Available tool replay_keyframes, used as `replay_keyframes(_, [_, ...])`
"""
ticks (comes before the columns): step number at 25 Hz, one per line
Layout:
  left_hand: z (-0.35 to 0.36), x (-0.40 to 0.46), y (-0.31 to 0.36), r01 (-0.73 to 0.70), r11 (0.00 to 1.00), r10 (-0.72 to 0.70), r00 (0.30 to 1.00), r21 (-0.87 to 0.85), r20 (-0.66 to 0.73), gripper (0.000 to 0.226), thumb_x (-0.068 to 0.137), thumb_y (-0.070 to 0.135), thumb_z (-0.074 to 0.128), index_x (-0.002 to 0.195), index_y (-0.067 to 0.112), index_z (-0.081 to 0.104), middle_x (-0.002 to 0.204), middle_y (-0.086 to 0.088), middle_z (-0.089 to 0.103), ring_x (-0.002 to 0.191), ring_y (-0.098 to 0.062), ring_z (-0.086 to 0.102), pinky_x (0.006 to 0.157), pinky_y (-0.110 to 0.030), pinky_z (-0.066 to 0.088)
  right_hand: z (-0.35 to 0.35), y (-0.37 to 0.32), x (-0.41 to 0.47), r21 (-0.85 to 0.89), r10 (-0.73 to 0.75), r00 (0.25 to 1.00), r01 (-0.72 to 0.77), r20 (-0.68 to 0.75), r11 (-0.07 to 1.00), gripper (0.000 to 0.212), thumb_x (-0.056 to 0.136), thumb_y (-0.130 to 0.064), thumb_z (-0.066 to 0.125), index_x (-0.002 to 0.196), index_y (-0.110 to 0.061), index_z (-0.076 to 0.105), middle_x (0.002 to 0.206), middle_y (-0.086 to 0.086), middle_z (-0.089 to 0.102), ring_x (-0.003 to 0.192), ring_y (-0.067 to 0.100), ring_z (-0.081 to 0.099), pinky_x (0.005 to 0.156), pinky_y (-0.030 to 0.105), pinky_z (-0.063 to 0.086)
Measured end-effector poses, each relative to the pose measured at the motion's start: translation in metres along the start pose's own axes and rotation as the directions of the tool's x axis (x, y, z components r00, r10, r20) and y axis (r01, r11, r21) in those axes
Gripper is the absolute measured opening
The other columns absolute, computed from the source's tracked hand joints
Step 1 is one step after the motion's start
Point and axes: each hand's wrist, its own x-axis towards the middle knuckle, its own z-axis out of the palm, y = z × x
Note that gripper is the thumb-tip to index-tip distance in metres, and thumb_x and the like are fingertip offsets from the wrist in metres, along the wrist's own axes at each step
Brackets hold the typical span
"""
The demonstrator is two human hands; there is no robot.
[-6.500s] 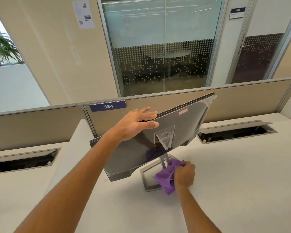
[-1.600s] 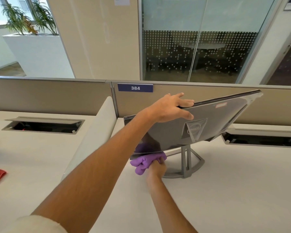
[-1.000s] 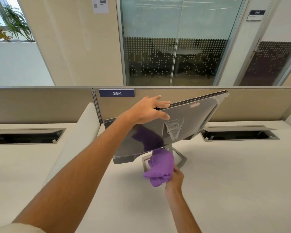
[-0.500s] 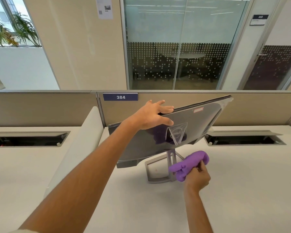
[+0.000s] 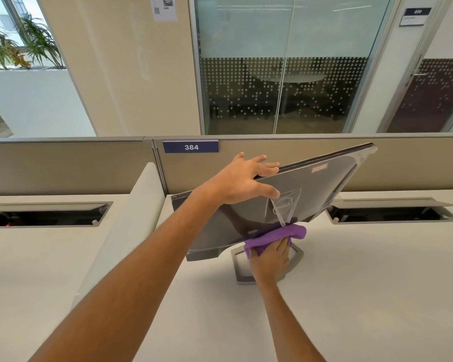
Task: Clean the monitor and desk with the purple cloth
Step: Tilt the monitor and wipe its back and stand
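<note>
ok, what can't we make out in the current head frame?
- Screen face of the tilted grey flat-panel monitor: turned away from the head camera, only its back shows.
- Stand neck: hidden by the crumpled purple cloth and right hand.
- Left hand fingertips: curled over the monitor's top edge.
- Printed white paper notice on the wall: too small, cut by the top edge.
- Recessed grey cable trough: interior dark.

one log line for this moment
left hand: grips monitor top edge | right hand: presses purple cloth under monitor, above stand base
</note>
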Motion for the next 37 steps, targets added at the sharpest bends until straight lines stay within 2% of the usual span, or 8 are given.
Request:
replay_keyframes(5, [0.000, 0.001, -0.002, 0.000, 1.000, 0.000, 1.000, 0.006, 0.007, 0.069, 0.077, 0.056, 0.048, 0.137, 0.023, 0.049, 0.150, 0.011, 0.035, 0.143, -0.007, 0.015, 0.115, -0.042, -0.007, -0.007, 0.006, 0.031, 0.257, 0.025, 0.997, -0.044, 0.078, 0.965, 0.058, 0.061, -0.023, 0.088, 0.108, -0.012, 0.056, 0.090, 0.002, 0.064, 0.081, 0.022, 0.064, 0.067, 0.036, 0.060])
replay_keyframes(13, [-0.001, 0.001, -0.002, 0.001, 1.000, -0.001, 1.000, -0.007, 0.001, 0.067, 0.077, 0.054, 0.049, 0.136, 0.022, 0.051, 0.149, 0.011, 0.036, 0.144, -0.008, 0.014, 0.115, -0.043, -0.007, -0.029, 0.032, 0.034, 0.368, -0.124, 0.972, 0.043, 0.198, 0.929, 0.051, 0.072, -0.018, 0.083, 0.114, -0.019, 0.054, 0.095, -0.007, 0.064, 0.085, 0.008, 0.061, 0.069, 0.014, 0.051])
replay_keyframes(18, [-0.002, 0.000, 0.001, 0.032, 0.999, -0.032, 0.999, -0.012, -0.005, 0.053, 0.088, 0.044, 0.056, 0.137, 0.023, 0.050, 0.151, 0.008, 0.035, 0.144, -0.010, 0.013, 0.115, -0.043, -0.008, -0.028, 0.058, 0.002, 0.193, -0.035, 0.978, -0.006, 0.207, 0.981, 0.039, 0.073, -0.020, 0.081, 0.099, -0.023, 0.052, 0.084, -0.008, 0.060, 0.077, 0.014, 0.060, 0.085, 0.042, 0.054])
replay_keyframes(22, [-0.001, 0.001, 0.000, 0.028, 0.999, -0.028, 1.000, -0.022, -0.006, 0.062, 0.080, 0.052, 0.052, 0.135, 0.024, 0.051, 0.150, 0.009, 0.036, 0.144, -0.009, 0.013, 0.115, -0.043, -0.008, -0.024, 0.070, -0.009, 0.093, -0.011, 0.979, -0.008, 0.202, 0.996, 0.031, 0.076, -0.021, 0.079, 0.091, -0.026, 0.052, 0.080, -0.009, 0.060, 0.076, 0.013, 0.058, 0.102, 0.056, 0.037])
replay_keyframes(26, [0.000, 0.000, 0.001, 0.020, 1.000, -0.020, 1.000, -0.013, -0.002, 0.065, 0.078, 0.053, 0.050, 0.136, 0.023, 0.050, 0.150, 0.009, 0.036, 0.144, -0.009, 0.014, 0.115, -0.043, -0.007, -0.028, 0.035, 0.011, 0.185, -0.028, 0.991, 0.003, 0.129, 0.983, 0.035, 0.072, -0.028, 0.082, 0.092, -0.021, 0.054, 0.080, -0.007, 0.062, 0.074, 0.014, 0.063, 0.078, 0.035, 0.055])
replay_keyframes(29, [-0.002, -0.001, 0.001, 0.033, 0.999, -0.033, 0.999, -0.021, 0.001, 0.067, 0.077, 0.053, 0.050, 0.136, 0.023, 0.050, 0.150, 0.009, 0.036, 0.144, -0.009, 0.014, 0.115, -0.043, -0.007, -0.029, 0.010, 0.035, 0.322, -0.005, 0.982, -0.056, 0.187, 0.945, 0.045, 0.067, -0.031, 0.084, 0.100, -0.021, 0.056, 0.085, -0.006, 0.065, 0.074, 0.011, 0.062, 0.062, 0.023, 0.054])
replay_keyframes(33, [-0.002, 0.000, 0.002, 0.027, 1.000, -0.027, 1.000, -0.007, 0.004, 0.068, 0.075, 0.055, 0.048, 0.135, 0.023, 0.051, 0.149, 0.011, 0.036, 0.144, -0.008, 0.015, 0.115, -0.043, -0.006, -0.039, 0.006, 0.048, 0.468, 0.104, 0.922, -0.284, 0.372, 0.837, 0.059, 0.051, -0.017, 0.065, 0.109, -0.010, 0.057, 0.093, 0.005, 0.065, 0.083, 0.021, 0.061, 0.063, 0.024, 0.050])
replay_keyframes(37, [-0.002, 0.001, 0.000, 0.037, 0.999, -0.037, 0.999, -0.021, 0.001, 0.065, 0.077, 0.055, 0.049, 0.135, 0.025, 0.051, 0.150, 0.010, 0.035, 0.144, -0.009, 0.013, 0.115, -0.044, -0.006, -0.052, 0.024, 0.055, 0.380, 0.114, 0.847, -0.348, 0.519, 0.857, 0.032, 0.069, 0.001, 0.064, 0.099, -0.011, 0.063, 0.088, 0.007, 0.067, 0.085, 0.025, 0.065, 0.068, 0.030, 0.054])
